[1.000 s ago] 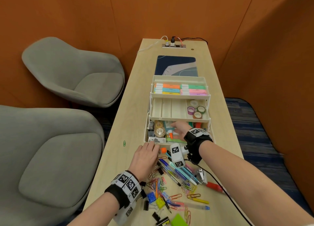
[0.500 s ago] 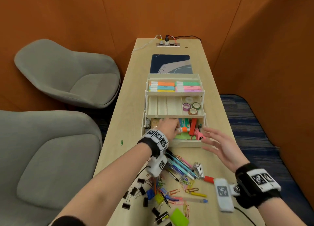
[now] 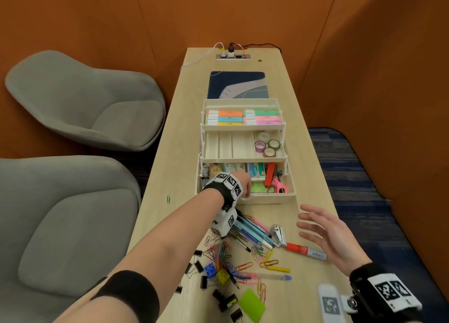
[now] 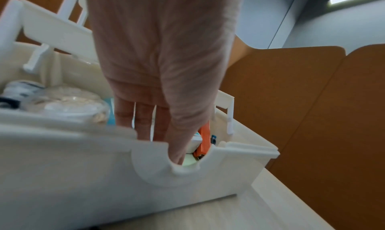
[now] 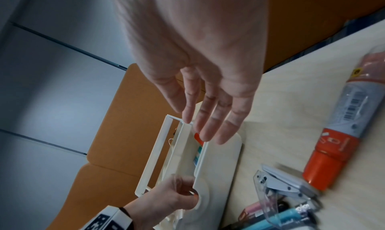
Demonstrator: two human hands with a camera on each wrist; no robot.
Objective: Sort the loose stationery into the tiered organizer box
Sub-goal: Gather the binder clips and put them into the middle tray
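Observation:
The white tiered organizer box (image 3: pixel 267 199) stands open in steps on the table. Highlighters (image 3: pixel 243 117) fill its top tier and tape rolls (image 3: pixel 268 145) sit in the middle one. My left hand (image 3: pixel 243 184) reaches down into the bottom tier beside a red cutter (image 3: pixel 269 174) and pink scissors (image 3: pixel 277 185). In the left wrist view its fingers (image 4: pixel 143 118) dip behind the front wall (image 4: pixel 83 167), so the tips are hidden. My right hand (image 3: pixel 315 225) hovers open and empty over the table, right of the loose pens (image 3: pixel 252 228), small stapler (image 3: pixel 279 234) and red-and-white glue stick (image 3: pixel 306 251).
Paper clips (image 3: pixel 218 252), binder clips (image 3: pixel 198 267) and a green pad (image 3: pixel 251 304) lie near the front edge. A lone green clip (image 3: pixel 168 199) sits by the left edge. A mouse pad (image 3: pixel 237 84) and socket strip (image 3: pixel 233 55) are beyond the box. Grey chairs (image 3: pixel 85 99) stand left.
A second ago the right hand was in the bottom tier and the left lay on the table. The left has reached into that tier; the right has pulled back to the right, open.

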